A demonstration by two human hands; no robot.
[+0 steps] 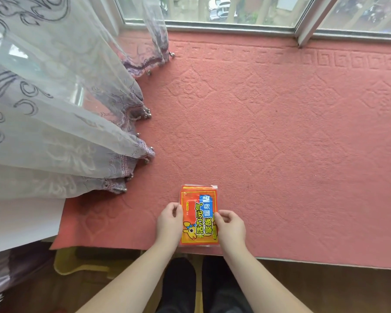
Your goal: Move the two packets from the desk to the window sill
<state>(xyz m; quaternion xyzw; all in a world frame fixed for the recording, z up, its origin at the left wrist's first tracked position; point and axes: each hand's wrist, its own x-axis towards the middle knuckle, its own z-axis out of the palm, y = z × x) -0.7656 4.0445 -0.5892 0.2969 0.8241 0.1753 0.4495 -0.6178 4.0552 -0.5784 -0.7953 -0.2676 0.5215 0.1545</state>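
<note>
1. Bare forearms, no sleeves in view, no watch or rings visible.
2. Left hand (170,224) and right hand (230,229) uncovered, fingers short and rounded.
3. Dark trousers and black footwear (180,288) below.

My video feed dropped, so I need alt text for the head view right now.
Both hands, left hand and right hand, hold the sides of the stacked orange packets lying flat near the front edge of the pink-covered window sill. A sheer curtain hangs at left; the window runs along the top.

Glossy plastic packets (199,216) lie on a rough, embossed pink mat (280,132).
</note>
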